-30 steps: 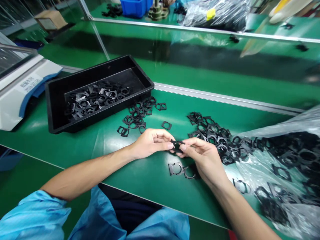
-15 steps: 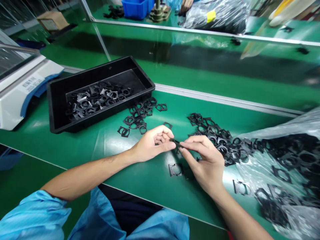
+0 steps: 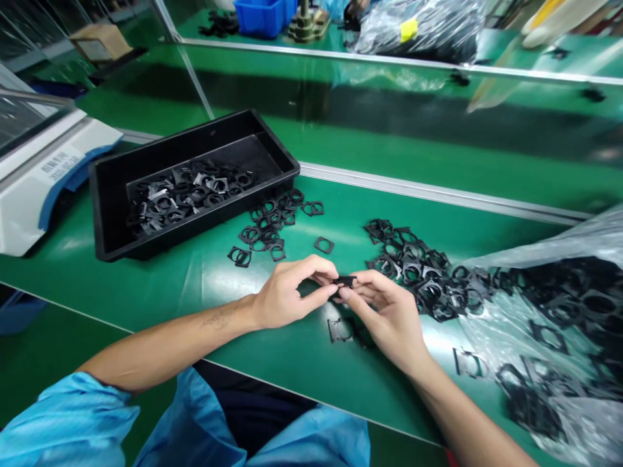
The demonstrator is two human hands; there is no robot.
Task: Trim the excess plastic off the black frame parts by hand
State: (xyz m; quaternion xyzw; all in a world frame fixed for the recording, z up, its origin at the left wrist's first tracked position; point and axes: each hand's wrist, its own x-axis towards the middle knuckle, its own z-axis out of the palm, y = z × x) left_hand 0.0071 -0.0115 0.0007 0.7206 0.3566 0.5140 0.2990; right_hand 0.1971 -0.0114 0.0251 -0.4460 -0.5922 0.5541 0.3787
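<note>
A black part (image 3: 346,281) is pinched by the left hand (image 3: 288,295) and right hand (image 3: 390,318) alike. Its long edge is held crosswise between them

Table (image 3: 263,363) green; tray (image 3: 204,219) black; held piece (image 3: 346,281) black; sleeve (image 3: 68,415) light blue; bin (image 3: 261,18) blue; sticker (image 3: 409,28) yellow.

The person's two hands (image 3: 287,295) (image 3: 389,318), one black tray (image 3: 243,152), one carton (image 3: 101,43), and black parts (image 3: 346,281) too many to count.
</note>
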